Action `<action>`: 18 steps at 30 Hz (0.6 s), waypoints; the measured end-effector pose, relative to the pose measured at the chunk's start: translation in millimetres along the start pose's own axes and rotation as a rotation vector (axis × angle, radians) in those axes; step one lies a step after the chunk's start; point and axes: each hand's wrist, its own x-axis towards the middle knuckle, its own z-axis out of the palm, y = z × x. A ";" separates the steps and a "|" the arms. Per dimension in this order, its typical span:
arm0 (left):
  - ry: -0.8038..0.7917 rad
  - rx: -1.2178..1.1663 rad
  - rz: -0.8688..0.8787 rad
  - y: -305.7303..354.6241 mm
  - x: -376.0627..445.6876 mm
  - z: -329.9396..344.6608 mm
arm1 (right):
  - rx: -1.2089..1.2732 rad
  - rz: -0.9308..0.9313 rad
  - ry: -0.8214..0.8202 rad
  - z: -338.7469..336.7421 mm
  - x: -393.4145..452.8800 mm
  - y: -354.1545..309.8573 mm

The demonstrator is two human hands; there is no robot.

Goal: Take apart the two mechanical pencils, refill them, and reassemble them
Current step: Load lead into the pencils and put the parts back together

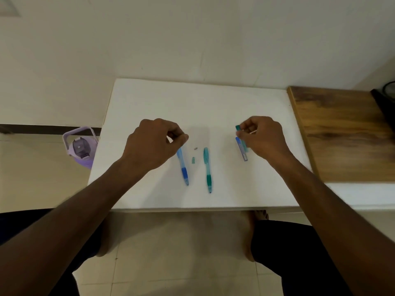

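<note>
White table [149,99], smooth and matte, rectangular. Two translucent plastic pencils lie flat on it, side by side and apart, long axes running near-to-far, tapered tips toward the person. The blue pencil [183,167] has a darker blue grip section; its far end sits under the left hand [152,144], whose fingers are curled with the tips at that end; whether they pinch it cannot be told. The green pencil [207,169] has a teal grip and lies free. Between them rest a small green cap [193,160] and a tiny grey piece [195,148]. The right hand [264,136] has curled fingers pinching a flat blue lead case [242,149] with a teal top, its long axis also near-to-far, lower end touching the table. A thin pale sliver shows at the fingertips; blurred. A wooden board [342,133] adjoins at right; a lilac bottle [82,148] stands on the floor at left.
</note>
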 end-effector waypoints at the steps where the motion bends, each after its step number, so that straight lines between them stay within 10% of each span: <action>1: -0.017 -0.088 0.023 2.6 -0.2 -0.9 | 0.184 0.011 -0.049 0.5 -6.2 -10.6; 6: -0.027 -0.268 0.157 19.1 -3.9 1.9 | 0.418 -0.121 -0.387 30.3 -42.0 -40.1; 18: -0.002 -0.213 0.163 19.9 -3.7 2.3 | 0.378 -0.189 -0.371 44.1 -49.1 -41.7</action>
